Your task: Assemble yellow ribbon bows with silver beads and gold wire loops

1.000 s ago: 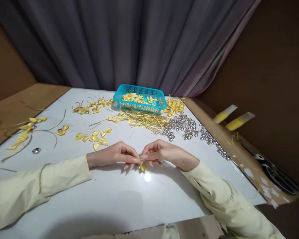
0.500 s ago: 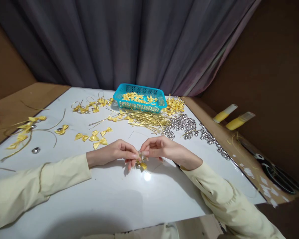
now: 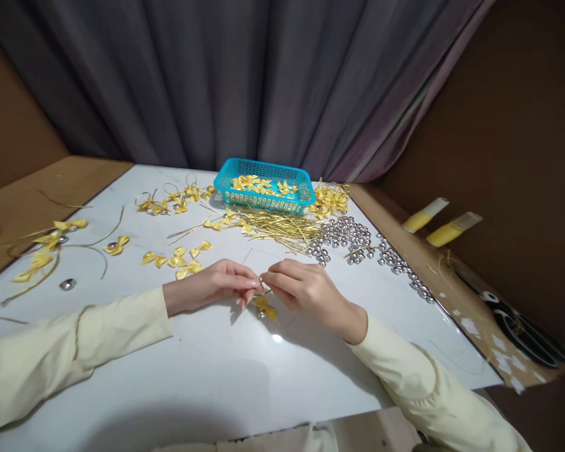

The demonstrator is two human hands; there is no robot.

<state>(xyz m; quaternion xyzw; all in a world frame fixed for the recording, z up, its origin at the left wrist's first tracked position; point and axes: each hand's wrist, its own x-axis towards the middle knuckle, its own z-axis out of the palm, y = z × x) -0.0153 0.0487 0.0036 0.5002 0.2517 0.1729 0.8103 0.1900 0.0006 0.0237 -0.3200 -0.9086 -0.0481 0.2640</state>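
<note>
Near the middle of the white tabletop, my left hand (image 3: 233, 282) and my right hand (image 3: 306, 285) meet fingertip to fingertip, both closed in a pinch on a thin gold cord (image 3: 262, 286). Just below the fingertips hangs a yellow ribbon bow (image 3: 264, 306) with a silver bead (image 3: 261, 314) at its lower side; whether it touches the table I cannot tell. Most of the cord is hidden by the fingers. Left of my left hand lie several loose yellow bows (image 3: 179, 260).
Beyond my hands are a bundle of gold cords (image 3: 282, 227) and a turquoise basket (image 3: 263, 202) holding yellow bows. Silver beads (image 3: 346, 232) spread along the right. Scissors (image 3: 518, 326) and two yellow tubes (image 3: 454, 228) lie at the right edge. Bows with cords (image 3: 47, 245) lie left.
My right hand has turned over, its back now facing up, and its fingers have shifted slightly left. The bow below the fingertips has turned and shows more. My left hand has barely moved.
</note>
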